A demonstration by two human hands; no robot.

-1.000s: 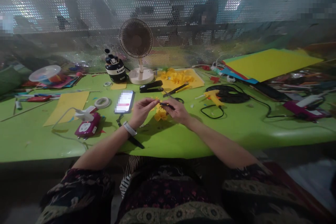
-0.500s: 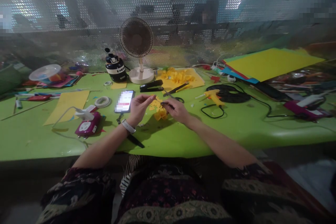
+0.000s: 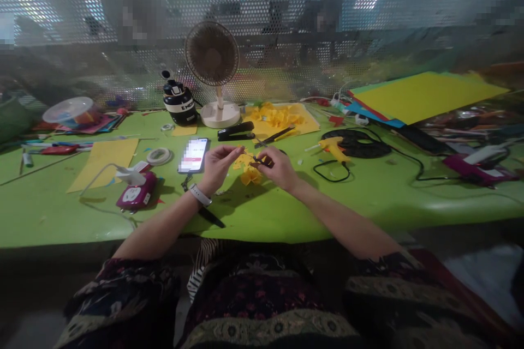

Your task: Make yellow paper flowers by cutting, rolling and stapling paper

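Observation:
My left hand (image 3: 221,166) is pinched at the thumb and fingertips, around something too small to make out. Curled fingers of my right hand (image 3: 280,168) grip a small dark tool (image 3: 266,161), whose tip points toward the left fingertips. Its kind is unclear, as the hand covers much of it. Just below the fingertips, a yellow paper flower (image 3: 251,176) rests on the green table (image 3: 286,218). Small yellow paper pieces (image 3: 241,161) lie beside it, partly behind the hands. Scissors, mostly hidden, lie behind my right hand.
A lit phone (image 3: 194,156) lies left of my hands, near a tape roll (image 3: 159,156) and a purple power adapter (image 3: 137,192). Behind are a black stapler (image 3: 236,131), a fan (image 3: 220,114) and yellow paper flowers (image 3: 278,115). A yellow glue gun (image 3: 333,148) with its cord lies right.
My hands have drawn slightly apart at the fingertips, showing more of the yellow pieces between them. The dark tool in my right hand has turned a little. The view has tilted slightly.

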